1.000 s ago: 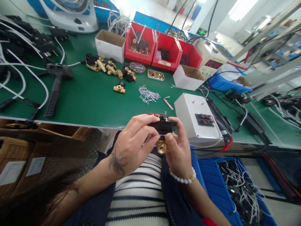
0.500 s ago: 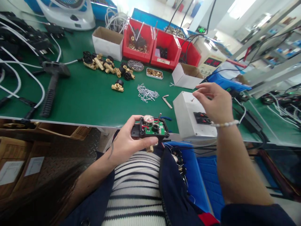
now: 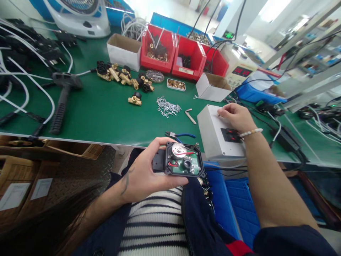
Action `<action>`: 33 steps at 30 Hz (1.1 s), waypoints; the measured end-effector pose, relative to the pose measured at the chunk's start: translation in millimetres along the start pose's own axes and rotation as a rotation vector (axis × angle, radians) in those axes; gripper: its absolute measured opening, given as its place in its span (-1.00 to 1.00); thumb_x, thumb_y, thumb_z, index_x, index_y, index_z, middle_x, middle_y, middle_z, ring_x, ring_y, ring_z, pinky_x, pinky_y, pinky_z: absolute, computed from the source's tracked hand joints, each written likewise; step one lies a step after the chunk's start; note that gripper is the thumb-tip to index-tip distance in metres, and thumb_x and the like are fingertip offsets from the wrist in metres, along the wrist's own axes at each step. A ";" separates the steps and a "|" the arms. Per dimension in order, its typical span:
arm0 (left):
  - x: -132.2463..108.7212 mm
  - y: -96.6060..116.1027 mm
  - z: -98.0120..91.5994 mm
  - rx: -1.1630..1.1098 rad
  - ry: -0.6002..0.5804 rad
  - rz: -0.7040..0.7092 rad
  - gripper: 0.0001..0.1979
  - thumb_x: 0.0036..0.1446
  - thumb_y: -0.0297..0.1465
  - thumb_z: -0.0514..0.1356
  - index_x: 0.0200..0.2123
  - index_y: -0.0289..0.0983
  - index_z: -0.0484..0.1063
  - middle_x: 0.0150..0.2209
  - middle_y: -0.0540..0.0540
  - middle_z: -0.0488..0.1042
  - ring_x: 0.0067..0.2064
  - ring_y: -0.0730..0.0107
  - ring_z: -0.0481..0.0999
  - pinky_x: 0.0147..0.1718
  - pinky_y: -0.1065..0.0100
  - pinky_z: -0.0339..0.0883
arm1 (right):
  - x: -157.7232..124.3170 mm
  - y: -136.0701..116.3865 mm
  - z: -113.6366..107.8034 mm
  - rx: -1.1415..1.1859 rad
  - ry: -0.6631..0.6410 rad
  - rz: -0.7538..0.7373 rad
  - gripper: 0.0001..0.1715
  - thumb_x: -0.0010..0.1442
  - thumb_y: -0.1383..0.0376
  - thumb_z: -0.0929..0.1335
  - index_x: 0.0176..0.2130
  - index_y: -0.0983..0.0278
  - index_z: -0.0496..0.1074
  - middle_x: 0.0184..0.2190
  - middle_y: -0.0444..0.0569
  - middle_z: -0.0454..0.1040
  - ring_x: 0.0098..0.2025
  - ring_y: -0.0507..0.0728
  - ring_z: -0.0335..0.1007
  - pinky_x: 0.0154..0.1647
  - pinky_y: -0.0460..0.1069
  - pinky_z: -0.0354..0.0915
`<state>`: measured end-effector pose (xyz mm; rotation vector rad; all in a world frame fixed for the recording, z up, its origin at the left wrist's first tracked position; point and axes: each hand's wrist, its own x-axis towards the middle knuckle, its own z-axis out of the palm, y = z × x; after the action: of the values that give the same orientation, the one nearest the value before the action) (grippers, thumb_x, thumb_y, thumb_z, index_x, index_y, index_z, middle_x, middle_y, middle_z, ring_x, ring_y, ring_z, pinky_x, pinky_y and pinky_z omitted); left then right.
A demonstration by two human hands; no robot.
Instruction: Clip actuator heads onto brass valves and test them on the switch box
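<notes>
My left hand (image 3: pixel 145 174) grips a black open housing (image 3: pixel 182 163) over my lap. Its green circuit board, round metal part and red wires face up. My right hand (image 3: pixel 236 115) rests on top of a white box (image 3: pixel 213 137) at the table's near edge, fingers curled and pinched at a small screw-like piece on the box's top. Whether it holds that piece I cannot make out. The box has a black-and-red terminal block beside my wrist.
Blue-handled pliers (image 3: pixel 181 135) lie at the table edge. Wire clips (image 3: pixel 167 106), an angled key (image 3: pixel 190 116) and brass valve bodies (image 3: pixel 125 78) lie on the green mat (image 3: pixel 101 110). Red bins (image 3: pixel 188 57) and cardboard boxes (image 3: pixel 124 51) stand behind. A blue crate (image 3: pixel 239 199) sits at my right.
My right hand left the housing, reached to the right and came down on the white box. My left hand turned the housing open side up and lowered it slightly.
</notes>
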<state>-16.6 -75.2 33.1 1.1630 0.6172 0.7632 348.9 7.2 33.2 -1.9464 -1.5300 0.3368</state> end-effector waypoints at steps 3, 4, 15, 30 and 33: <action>-3.9 -1.4 1.4 0.109 0.007 0.116 -0.37 -0.11 -0.38 0.53 0.01 -0.16 0.35 -0.15 0.06 0.58 -0.18 0.41 0.63 -0.14 0.49 0.51 | 1.8 1.9 0.2 0.004 0.026 -0.005 -0.55 0.17 -0.02 0.40 -0.55 0.23 0.44 -0.53 -0.05 0.53 -0.43 0.12 0.43 -0.29 0.02 0.36; -5.2 -2.3 1.7 0.155 0.017 0.160 -0.37 -0.11 -0.37 0.53 0.02 -0.15 0.36 -0.13 0.06 0.58 -0.14 0.41 0.61 -0.10 0.50 0.48 | 2.0 2.0 0.2 0.006 0.028 -0.002 -0.50 0.19 -0.06 0.38 -0.57 0.23 0.43 -0.54 -0.04 0.52 -0.43 0.12 0.43 -0.28 0.03 0.37; -8.1 -4.6 0.3 0.333 0.010 0.288 -0.40 -0.03 -0.32 0.50 0.06 -0.13 0.37 -0.01 0.03 0.57 -0.05 0.40 0.58 -0.01 0.51 0.41 | -10.6 -7.0 -0.1 0.088 0.002 0.031 -0.83 -0.06 0.21 0.47 -0.40 0.21 0.52 -0.39 -0.07 0.60 -0.34 0.13 0.46 -0.17 0.05 0.41; -8.8 -8.6 -1.0 0.400 -0.026 0.341 -0.35 -0.01 -0.32 0.49 0.11 -0.06 0.29 0.01 0.09 0.53 -0.02 0.52 0.57 0.01 0.62 0.39 | -10.7 -5.3 0.5 0.154 0.016 0.085 -0.81 0.00 0.16 0.45 -0.40 0.22 0.48 -0.41 -0.08 0.57 -0.34 0.13 0.46 -0.11 0.08 0.39; -8.4 -8.8 -1.6 0.414 -0.033 0.348 -0.34 -0.01 -0.33 0.49 0.11 -0.05 0.29 0.00 0.10 0.53 -0.03 0.54 0.57 0.01 0.64 0.39 | -10.9 -6.2 0.0 0.156 0.015 0.091 -0.81 -0.01 0.16 0.45 -0.41 0.22 0.48 -0.42 -0.08 0.56 -0.34 0.13 0.45 -0.10 0.08 0.38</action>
<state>-21.1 -82.7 24.6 1.6905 0.5658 0.9337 340.9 -2.3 35.0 -1.8943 -1.3664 0.4652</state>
